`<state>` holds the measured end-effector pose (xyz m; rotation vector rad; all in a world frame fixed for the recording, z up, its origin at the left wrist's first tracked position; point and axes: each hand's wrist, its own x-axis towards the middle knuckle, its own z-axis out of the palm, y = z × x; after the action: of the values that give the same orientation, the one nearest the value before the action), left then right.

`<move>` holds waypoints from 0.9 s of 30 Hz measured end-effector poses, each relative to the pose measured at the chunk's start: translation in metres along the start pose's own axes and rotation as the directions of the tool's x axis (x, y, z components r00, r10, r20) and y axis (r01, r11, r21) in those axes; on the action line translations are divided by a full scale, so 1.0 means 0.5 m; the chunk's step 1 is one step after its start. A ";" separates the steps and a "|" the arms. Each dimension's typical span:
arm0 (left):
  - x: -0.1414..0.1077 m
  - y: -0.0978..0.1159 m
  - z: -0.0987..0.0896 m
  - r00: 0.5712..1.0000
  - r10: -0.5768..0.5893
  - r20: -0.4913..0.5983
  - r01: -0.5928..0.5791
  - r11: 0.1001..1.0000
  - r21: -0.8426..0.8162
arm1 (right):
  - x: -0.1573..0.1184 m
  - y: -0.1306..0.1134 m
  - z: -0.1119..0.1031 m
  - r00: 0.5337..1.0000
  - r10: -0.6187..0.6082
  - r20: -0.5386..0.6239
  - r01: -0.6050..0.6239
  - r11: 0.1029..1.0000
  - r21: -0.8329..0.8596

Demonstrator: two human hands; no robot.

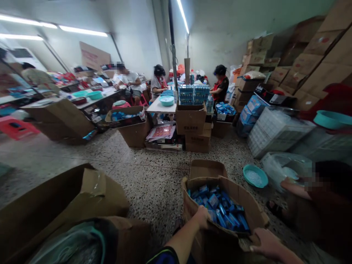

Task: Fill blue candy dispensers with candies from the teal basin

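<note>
Box: I see an open brown cardboard carton point(249, 207) on the speckled floor in front of me, filled with small blue packets point(220, 211).
Writing: none I can read.
Left hand point(202, 217): gripping the carton's near rim.
Right hand point(265, 242): clasping its right flap.

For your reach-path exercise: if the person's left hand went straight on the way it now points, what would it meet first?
Probably the blue packets in the box: the left hand rests on its near rim, pointing inward. Depth is hard to judge.
</note>
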<state>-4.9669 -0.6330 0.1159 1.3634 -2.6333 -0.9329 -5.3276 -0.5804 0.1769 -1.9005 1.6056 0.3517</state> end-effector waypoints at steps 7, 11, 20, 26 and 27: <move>0.060 -0.078 -0.074 0.980 0.180 0.081 -0.173 0.981 -0.090 | 0.008 -0.135 -0.106 0.985 0.164 0.054 -0.152 0.972 -0.180; 0.109 -0.119 -0.113 0.964 0.245 0.101 -0.232 0.965 -0.122 | 0.055 -0.167 -0.139 0.956 0.292 0.011 -0.289 0.950 -0.119; 0.131 -0.138 -0.203 0.987 0.107 0.121 -0.096 0.991 -0.089 | 0.155 -0.264 -0.159 0.880 0.384 -0.280 -0.381 0.922 0.069; 0.215 -0.149 -0.263 0.995 -0.081 0.050 0.086 0.992 -0.090 | 0.109 -0.311 -0.019 0.572 0.597 -0.563 -0.276 0.786 0.553; 0.235 -0.153 -0.281 0.994 -0.110 0.022 0.111 0.989 -0.094 | 0.078 -0.313 0.023 0.543 0.638 -0.545 -0.224 0.736 0.639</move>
<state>-4.9420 -0.8243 0.1633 1.4978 -2.5115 -1.0720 -5.1668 -0.5935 0.1902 -1.2033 2.4321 -0.7263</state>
